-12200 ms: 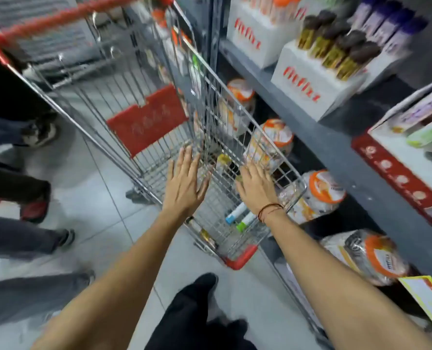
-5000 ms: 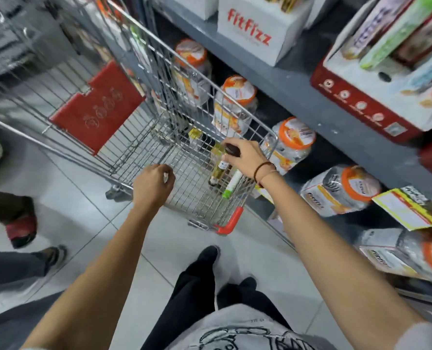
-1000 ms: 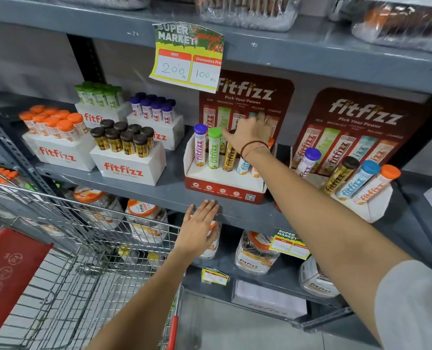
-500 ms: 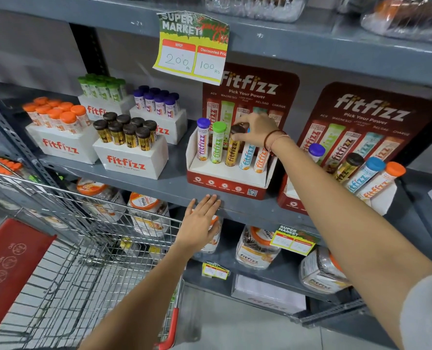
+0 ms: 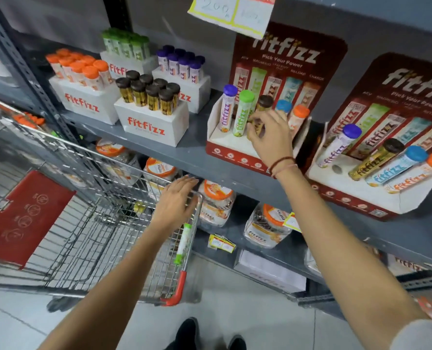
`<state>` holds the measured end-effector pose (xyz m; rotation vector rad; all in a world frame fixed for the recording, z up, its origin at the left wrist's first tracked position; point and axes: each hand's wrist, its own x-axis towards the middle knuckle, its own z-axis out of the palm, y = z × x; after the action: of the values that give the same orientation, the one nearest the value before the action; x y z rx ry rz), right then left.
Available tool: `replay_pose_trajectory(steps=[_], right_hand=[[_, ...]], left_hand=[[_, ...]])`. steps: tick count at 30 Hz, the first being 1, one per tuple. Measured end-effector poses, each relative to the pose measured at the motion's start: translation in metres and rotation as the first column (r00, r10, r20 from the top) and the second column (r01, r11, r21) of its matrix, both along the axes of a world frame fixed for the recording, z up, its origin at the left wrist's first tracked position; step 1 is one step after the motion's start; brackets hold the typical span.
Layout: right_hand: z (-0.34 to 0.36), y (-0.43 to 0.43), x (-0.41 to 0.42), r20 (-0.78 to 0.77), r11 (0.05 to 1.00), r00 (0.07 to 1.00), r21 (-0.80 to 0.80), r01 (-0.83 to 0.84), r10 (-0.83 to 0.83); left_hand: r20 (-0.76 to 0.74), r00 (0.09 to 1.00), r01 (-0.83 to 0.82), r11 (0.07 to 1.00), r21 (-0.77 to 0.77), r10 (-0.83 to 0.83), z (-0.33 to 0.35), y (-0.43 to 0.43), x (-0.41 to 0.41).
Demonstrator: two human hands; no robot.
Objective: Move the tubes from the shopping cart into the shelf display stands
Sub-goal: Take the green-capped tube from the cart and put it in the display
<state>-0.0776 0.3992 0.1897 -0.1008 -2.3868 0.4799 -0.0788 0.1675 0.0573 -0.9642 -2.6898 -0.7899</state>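
At frame centre the brown-capped tube [image 5: 262,109] is pinched by the right hand [image 5: 270,140] to seat it in the display stand [image 5: 225,147], while the shopping cart [image 5: 144,170] is steadied by the flat, empty left hand [image 5: 177,205].

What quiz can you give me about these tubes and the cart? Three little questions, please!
1. True or false: the left hand rests on the rim of the shopping cart.
2. Which tube is the right hand gripping in the display stand? A purple-capped tube, B brown-capped tube, C orange-capped tube.
3. Fill in: the tube lying in the cart has a ____ cap.

Key: 1 true; 2 B; 3 green.
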Motion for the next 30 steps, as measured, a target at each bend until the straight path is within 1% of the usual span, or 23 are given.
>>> replay_pose_trajectory(steps=[2, 5, 9, 12, 15, 17, 19, 20, 22, 25, 27, 30], right_hand=[[-0.017, -0.023, 0.002, 0.011, 0.998, 0.999, -0.031, -0.053, 0.053], [-0.047, -0.063, 0.003, 0.071, 0.988, 0.986, -0.055, -0.147, 0.151], [-0.097, -0.118, 0.003, 0.236, 0.956, 0.928, -0.113, -0.269, 0.289], [-0.138, -0.153, 0.002, 0.418, 0.928, 0.828, -0.157, -0.338, 0.373], [-0.181, -0.18, -0.005, 0.598, 0.905, 0.683, -0.223, -0.361, 0.42], [-0.212, -0.193, -0.008, 0.748, 0.924, 0.556, -0.216, -0.315, 0.364], [-0.247, -0.205, -0.015, 0.867, 0.953, 0.426, -0.159, -0.258, 0.26], [-0.263, -0.208, -0.019, 0.91, 0.968, 0.366, -0.116, -0.224, 0.194], [-0.286, -0.209, -0.029, 0.953, 0.988, 0.29, -0.044, -0.15, 0.087], [-0.326, -0.209, -0.047, 0.974, 1.0, 0.225, 0.007, 0.018, -0.011], [-0.349, -0.204, -0.055, 0.974, 0.995, 0.22, 0.022, 0.097, -0.043], [-0.374, -0.201, -0.062, 0.962, 0.987, 0.236, 0.112, 0.112, -0.136]], left_hand=[[0.022, 0.996, -0.086, 0.996, 0.017, 0.085, -0.004, -0.028, 0.007], [0.085, 0.974, -0.213, 0.977, 0.031, 0.21, -0.009, -0.068, 0.023], [0.144, 0.942, -0.31, 0.951, 0.019, 0.304, -0.019, -0.107, 0.046], [0.201, 0.907, -0.378, 0.926, 0.007, 0.369, -0.03, -0.123, 0.065], [0.258, 0.871, -0.426, 0.904, -0.032, 0.419, -0.046, -0.134, 0.079], [0.306, 0.849, -0.432, 0.899, -0.069, 0.431, -0.057, -0.137, 0.087], [0.331, 0.839, -0.423, 0.9, -0.103, 0.432, -0.069, -0.141, 0.09], [0.334, 0.84, -0.414, 0.903, -0.114, 0.427, -0.073, -0.142, 0.091], [0.321, 0.85, -0.397, 0.908, -0.132, 0.418, -0.076, -0.144, 0.091], [0.317, 0.833, -0.432, 0.891, -0.142, 0.454, -0.086, -0.153, 0.084], [0.306, 0.827, -0.447, 0.881, -0.153, 0.473, -0.091, -0.155, 0.08], [0.276, 0.833, -0.447, 0.877, -0.179, 0.48, -0.095, -0.153, 0.078]])
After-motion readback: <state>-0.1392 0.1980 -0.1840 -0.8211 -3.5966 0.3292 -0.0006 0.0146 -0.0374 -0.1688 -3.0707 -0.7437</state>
